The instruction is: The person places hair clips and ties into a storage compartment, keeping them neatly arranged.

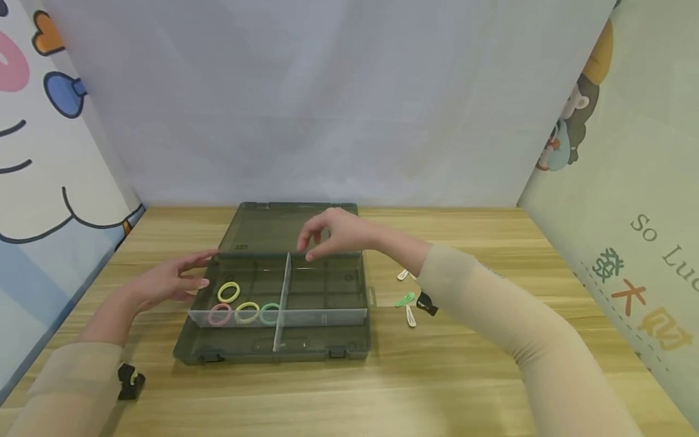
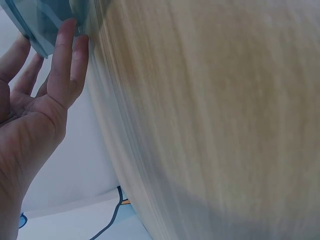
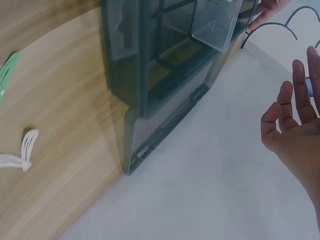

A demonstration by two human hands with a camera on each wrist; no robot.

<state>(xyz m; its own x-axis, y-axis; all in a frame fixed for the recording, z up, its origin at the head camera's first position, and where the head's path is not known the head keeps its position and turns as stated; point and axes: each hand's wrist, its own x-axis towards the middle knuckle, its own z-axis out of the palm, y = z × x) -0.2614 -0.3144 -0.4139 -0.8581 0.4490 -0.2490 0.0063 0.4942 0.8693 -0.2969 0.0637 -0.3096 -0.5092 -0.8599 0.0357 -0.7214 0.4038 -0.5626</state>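
While four rings [image 1: 219,293] lie inside the center-left box [image 1: 273,356], clips [image 1: 405,300] sit outside, right of center; the right hand [image 1: 349,230] hovers, loose fingers empty; the left hand [image 1: 164,280], fingers extended, touches the box.

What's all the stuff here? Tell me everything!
table: one, wood-coloured, underneath
box: one, see-through grey, open on the table
dividers: two, clear, inside the box
rings: four, two yellow, one pink, one green, box's left part
hair clips: at least four, white and green, right of the box
backdrop: one, pale grey, behind the table
cartoon panels: two, multicoloured, left and right
gadgets: two, black, either side of the box
sleeves: two, beige, lower left and right
left fingers: one set, bare, box's left side
right fingers: one set, bare, above the box
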